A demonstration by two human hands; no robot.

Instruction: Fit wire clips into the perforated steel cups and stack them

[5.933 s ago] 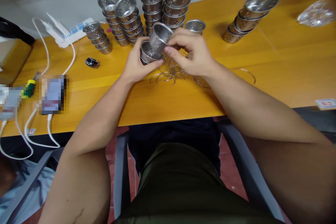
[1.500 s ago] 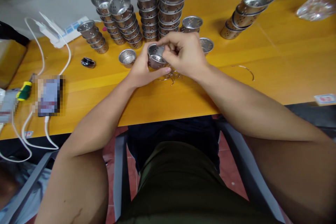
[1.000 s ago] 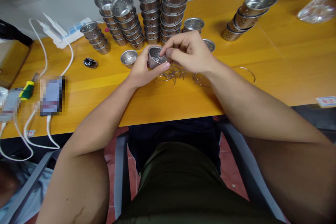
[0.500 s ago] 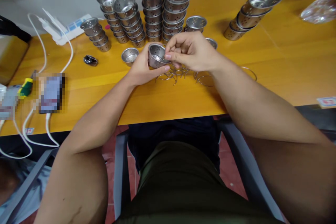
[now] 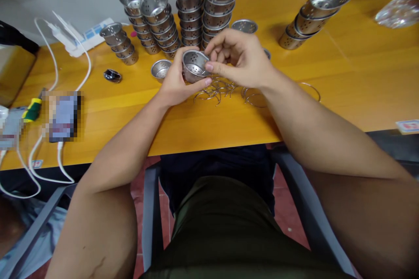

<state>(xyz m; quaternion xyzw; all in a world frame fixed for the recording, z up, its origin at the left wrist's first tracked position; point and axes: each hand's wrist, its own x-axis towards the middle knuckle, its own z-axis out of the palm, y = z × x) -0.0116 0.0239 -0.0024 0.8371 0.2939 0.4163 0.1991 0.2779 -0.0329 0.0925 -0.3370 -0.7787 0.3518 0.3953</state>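
Note:
My left hand is closed around a small perforated metal cup, tilted so that its open mouth faces me. At the cup's right rim my right hand pinches thumb against fingers. A thin metal wire seems to run from that pinch into the cup; most of it is hidden by the fingers. Below both hands lies a loose heap of curved metal wires. Another perforated cup stands on the table just left of my left hand.
Several tall stacks of perforated cups line the back of the table. A leaning stack stands at the right, near a clear plastic bag. At the left are a power strip, white cables, a phone and a screwdriver.
The held cup has shifted slightly up and left, with my left hand. My right hand stays pinched at its rim, its knuckles a little higher.

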